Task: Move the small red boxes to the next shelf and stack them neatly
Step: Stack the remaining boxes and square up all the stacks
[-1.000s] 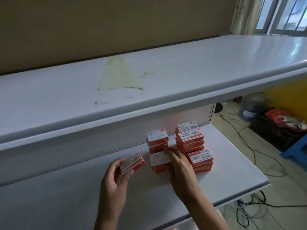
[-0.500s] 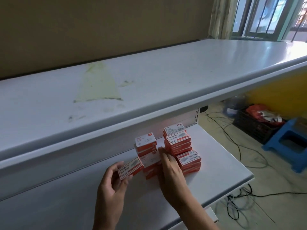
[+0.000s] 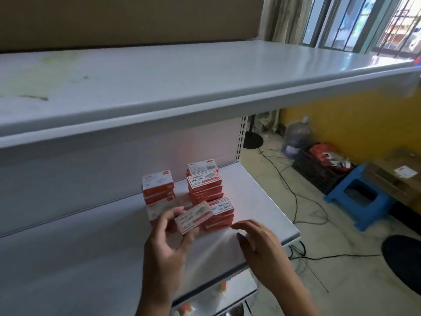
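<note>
A single small red box [image 3: 194,217] is being held in the left hand [image 3: 166,247], raised just above the white shelf [image 3: 262,213]. It is being pinched along its edges between the thumb and the curled fingers [image 3: 169,213], with its white label facing up and the box tilted. The right hand [image 3: 262,242] is being held palm down over the shelf, just right of the stacks, with its fingers [image 3: 241,224] loosely spread and nothing being gripped; whether the fingertips are touching the shelf cannot be told. Behind the held box, the other small red boxes [image 3: 205,188] are being kept in several short stacks near the right end of the shelf, close against one another. A wider white top shelf [image 3: 205,83] is overhanging them. On the floor to the right, a blue stool [image 3: 357,197] and black cables [image 3: 296,201] are being shown.
</note>
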{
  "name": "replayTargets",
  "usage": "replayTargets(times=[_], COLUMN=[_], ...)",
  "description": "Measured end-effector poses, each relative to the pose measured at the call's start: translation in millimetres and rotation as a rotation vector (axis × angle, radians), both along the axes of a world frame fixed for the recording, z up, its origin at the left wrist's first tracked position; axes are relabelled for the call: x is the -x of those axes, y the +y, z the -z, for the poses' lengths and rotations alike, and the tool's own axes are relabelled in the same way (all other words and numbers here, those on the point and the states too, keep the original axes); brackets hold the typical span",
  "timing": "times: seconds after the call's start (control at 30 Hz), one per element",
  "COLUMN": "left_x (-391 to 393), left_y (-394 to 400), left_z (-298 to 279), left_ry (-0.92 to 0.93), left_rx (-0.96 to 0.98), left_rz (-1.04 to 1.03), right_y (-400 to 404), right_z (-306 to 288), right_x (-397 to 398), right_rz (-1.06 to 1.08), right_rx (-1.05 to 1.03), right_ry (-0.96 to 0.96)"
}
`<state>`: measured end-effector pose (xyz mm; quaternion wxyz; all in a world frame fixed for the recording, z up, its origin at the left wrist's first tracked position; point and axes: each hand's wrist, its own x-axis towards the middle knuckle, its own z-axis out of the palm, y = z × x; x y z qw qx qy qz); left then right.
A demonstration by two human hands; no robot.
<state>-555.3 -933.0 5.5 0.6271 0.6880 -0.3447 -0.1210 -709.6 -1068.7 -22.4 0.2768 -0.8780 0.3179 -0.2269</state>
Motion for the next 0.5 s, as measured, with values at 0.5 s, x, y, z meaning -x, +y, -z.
replayTargets(times=[0.5], left_x=[23], left_y=[-61], left_z=[16], left_ry=[-0.238], left_rx=[-0.104], left_rz=[-0.261], right_y=[-35], right_z=[28], right_x=[-5], right_rz=[0.176], right_rx=[0.160], right_ry=[0.115])
